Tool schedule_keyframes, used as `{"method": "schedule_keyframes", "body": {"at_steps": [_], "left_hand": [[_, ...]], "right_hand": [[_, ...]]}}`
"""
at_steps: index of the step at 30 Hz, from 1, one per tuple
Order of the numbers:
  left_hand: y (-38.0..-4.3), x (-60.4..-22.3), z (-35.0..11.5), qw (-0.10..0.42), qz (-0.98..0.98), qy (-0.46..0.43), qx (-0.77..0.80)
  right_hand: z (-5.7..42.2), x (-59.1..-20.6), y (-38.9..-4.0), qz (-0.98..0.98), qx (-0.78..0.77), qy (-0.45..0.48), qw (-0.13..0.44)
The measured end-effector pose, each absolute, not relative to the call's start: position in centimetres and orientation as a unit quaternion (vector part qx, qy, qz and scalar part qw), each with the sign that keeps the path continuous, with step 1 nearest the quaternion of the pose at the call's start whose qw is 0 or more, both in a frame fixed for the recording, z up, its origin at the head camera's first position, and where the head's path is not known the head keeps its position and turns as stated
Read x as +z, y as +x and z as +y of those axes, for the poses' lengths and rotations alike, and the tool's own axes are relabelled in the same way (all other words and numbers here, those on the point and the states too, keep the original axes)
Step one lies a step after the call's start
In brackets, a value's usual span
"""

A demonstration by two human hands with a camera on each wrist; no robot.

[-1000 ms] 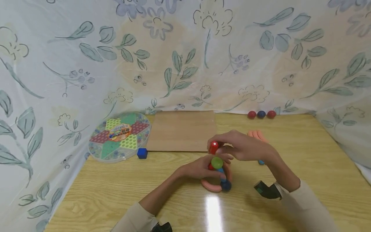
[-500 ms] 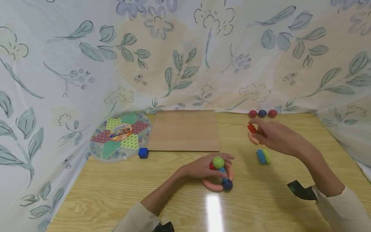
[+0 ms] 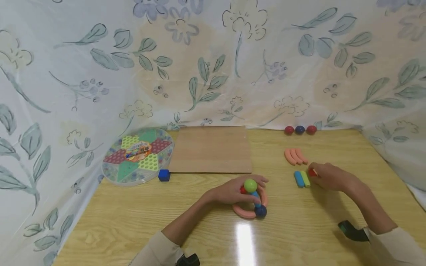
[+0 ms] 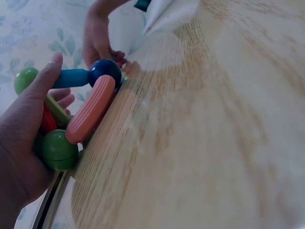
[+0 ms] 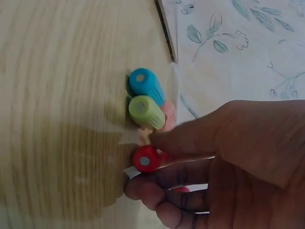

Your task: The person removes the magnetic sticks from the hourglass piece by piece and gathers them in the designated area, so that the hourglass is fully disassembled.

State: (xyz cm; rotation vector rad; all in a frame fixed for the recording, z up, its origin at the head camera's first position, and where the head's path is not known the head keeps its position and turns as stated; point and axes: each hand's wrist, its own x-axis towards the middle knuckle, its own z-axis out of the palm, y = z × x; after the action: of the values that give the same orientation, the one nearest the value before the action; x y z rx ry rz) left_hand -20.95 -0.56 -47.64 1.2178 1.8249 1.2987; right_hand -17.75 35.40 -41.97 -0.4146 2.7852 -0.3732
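The red stick [image 3: 312, 172], pinched by the right hand [image 3: 329, 177] toward the right edge of the worktop [image 3: 352, 159], should be light and stiff, best held mid-length (clear of its metal-looking tip [image 5: 144, 161]). Farther from the back edge, the left hand [image 3: 229, 191] grips a ball-and-stick frame [image 4: 92, 109].

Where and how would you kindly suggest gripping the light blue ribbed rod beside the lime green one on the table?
I'd probably pinch the light blue rod by its ends, coming from above: it lies flat, with the lime green ribbed rod close along its right side, leaving little finger room there, while both ends look free.
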Motion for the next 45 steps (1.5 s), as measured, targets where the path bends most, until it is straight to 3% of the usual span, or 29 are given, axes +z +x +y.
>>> {"method": "schedule_keyframes", "body": {"at_steps": [17,25,31,37,45], "left_hand": [[-20.9,-47.8,-0.5,0.293,0.680,0.453,0.497],[-21.4,-47.2,-1.8,0.321,0.675,0.441,0.496],[-21.1,-47.4,-3.2,0.318,0.681,0.460,0.473],[-20.0,-47.9,-4.3,0.304,0.688,0.456,0.475],[-19.8,-48.3,-4.3,0.282,0.690,0.479,0.463]], "right_hand": [[33.6,-42.0,-18.2,0.968,-0.158,-0.107,0.165],[32.2,-38.9,-18.4,0.969,-0.109,-0.105,0.193],[27.8,-34.7,-17.8,0.953,-0.165,-0.184,0.174],[21.5,-31.2,-16.7,0.910,-0.208,-0.276,0.229],[17.1,-31.2,-16.2,0.870,-0.213,-0.350,0.275]]}}
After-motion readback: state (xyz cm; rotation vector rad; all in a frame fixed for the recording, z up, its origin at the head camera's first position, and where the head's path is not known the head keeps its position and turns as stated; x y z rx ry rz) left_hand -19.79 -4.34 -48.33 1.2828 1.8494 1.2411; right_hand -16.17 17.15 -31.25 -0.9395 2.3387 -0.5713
